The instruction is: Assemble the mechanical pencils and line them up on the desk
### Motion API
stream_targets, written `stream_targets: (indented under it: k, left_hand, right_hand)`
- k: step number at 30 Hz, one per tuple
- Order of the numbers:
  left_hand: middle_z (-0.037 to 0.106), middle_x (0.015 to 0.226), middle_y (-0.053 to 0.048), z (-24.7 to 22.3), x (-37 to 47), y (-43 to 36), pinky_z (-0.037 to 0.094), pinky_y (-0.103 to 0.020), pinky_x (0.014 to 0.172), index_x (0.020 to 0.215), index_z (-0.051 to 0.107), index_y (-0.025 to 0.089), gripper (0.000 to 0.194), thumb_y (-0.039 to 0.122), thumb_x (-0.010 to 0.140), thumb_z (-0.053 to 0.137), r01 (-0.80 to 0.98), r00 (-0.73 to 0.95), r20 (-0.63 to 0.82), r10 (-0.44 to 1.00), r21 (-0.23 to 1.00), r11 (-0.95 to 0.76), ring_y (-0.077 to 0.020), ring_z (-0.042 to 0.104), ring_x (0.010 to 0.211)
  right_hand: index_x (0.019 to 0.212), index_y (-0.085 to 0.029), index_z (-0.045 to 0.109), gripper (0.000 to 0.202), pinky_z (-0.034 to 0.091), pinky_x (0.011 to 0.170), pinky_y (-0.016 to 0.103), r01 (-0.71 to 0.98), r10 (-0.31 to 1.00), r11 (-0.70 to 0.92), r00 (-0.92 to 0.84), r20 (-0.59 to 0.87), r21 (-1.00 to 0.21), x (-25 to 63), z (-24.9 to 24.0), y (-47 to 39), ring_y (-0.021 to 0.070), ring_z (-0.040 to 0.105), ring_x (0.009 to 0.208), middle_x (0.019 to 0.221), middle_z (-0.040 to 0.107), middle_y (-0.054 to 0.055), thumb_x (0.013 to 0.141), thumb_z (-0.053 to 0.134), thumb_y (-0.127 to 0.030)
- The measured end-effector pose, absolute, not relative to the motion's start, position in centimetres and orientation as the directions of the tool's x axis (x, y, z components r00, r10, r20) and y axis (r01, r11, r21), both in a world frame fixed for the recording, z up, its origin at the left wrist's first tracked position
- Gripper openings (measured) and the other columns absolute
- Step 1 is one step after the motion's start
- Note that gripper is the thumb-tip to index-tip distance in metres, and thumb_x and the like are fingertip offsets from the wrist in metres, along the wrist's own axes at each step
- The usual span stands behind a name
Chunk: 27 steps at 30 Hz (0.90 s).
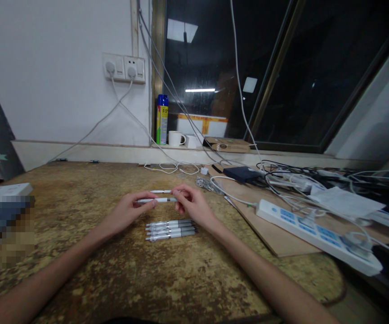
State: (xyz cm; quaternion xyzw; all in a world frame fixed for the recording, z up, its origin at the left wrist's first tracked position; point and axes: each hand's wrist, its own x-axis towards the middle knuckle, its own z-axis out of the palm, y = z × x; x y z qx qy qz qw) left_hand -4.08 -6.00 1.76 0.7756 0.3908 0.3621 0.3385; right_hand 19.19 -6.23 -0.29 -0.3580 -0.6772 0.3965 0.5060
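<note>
Left hand (pixel 131 207): grip closed on pen (pixel 163 200), nine-o'clock end
Right hand (pixel 194 204): grip closed near its three-o'clock end
Pen: between both; hold level
Pen row (pixel 169 230): six o'clock; keep wrists clear

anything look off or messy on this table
Yes, two things. The tabletop is heavily blotched, as if its finish has worn away. At the right, cables lie in a loose tangle behind the power strip, untidy compared with the neatly lined-up pens.
</note>
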Motion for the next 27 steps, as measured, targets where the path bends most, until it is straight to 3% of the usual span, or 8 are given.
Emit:
stream_targets:
  k: [7, 13, 19, 24, 27]
  left_hand:
    - [0.075, 0.108, -0.007, 1.68, -4.3, -5.73, 0.051, -0.037, 0.092, 0.106, 0.077, 0.021, 0.034, 0.047, 0.09, 0.064, 0.336, 0.416, 0.31, 0.855, 0.821, -0.461, -0.026, 0.068, 0.098]
    - [0.076, 0.112, -0.007, 1.68, -4.22, -5.77, 0.05, -0.038, 0.095, 0.107, 0.077, 0.021, 0.032, 0.046, 0.09, 0.065, 0.327, 0.447, 0.307, 0.84, 0.818, -0.473, -0.0264, 0.067, 0.102]
    - [0.076, 0.11, -0.007, 1.86, -4.26, -5.77, 0.051, -0.037, 0.094, 0.109, 0.077, 0.021, 0.034, 0.047, 0.09, 0.064, 0.357, 0.422, 0.322, 0.847, 0.8, -0.482, -0.0264, 0.068, 0.101]
    - [0.076, 0.112, -0.008, 2.18, -4.19, -5.92, 0.052, -0.037, 0.093, 0.106, 0.078, 0.02, 0.034, 0.046, 0.089, 0.065, 0.356, 0.418, 0.318, 0.851, 0.804, -0.475, -0.0266, 0.068, 0.101]
    - [0.075, 0.112, -0.008, 2.1, -4.24, -5.8, 0.052, -0.038, 0.093, 0.107, 0.077, 0.02, 0.035, 0.048, 0.089, 0.065, 0.346, 0.418, 0.321, 0.85, 0.808, -0.476, -0.0266, 0.068, 0.102]
  right_hand:
    - [0.106, -0.021, 0.067, 0.022, 0.042, 0.06, 0.025, 0.124, 0.852, 0.491, -0.275, 0.445, -0.862, 19.35, 0.02, -6.33, 0.0136, 0.055, 0.063, 0.069, 0.058, -0.003, 0.092, 0.062, -0.038]
    - [0.106, -0.021, 0.065, 0.039, 0.027, 0.047, 0.025, 0.099, 0.877, 0.402, -0.327, 0.352, -0.91, 19.31, -0.22, -6.39, 0.0118, 0.037, 0.043, 0.05, 0.046, -0.007, 0.099, 0.046, -0.054]
    - [0.106, -0.022, 0.068, 0.024, 0.036, 0.055, 0.025, 0.123, 0.863, 0.462, -0.292, 0.413, -0.878, 19.35, 0.04, -6.48, 0.0132, 0.049, 0.06, 0.069, 0.054, -0.003, 0.092, 0.059, -0.039]
    - [0.109, -0.021, 0.065, 0.034, 0.03, 0.05, 0.025, 0.106, 0.877, 0.406, -0.325, 0.354, -0.908, 19.29, -0.01, -6.47, 0.013, 0.041, 0.049, 0.055, 0.048, -0.006, 0.098, 0.049, -0.049]
    - [0.107, -0.021, 0.067, 0.03, 0.034, 0.054, 0.025, 0.112, 0.875, 0.426, -0.302, 0.378, -0.898, 19.28, 0.11, -6.53, 0.0133, 0.046, 0.055, 0.064, 0.054, -0.003, 0.096, 0.052, -0.045]
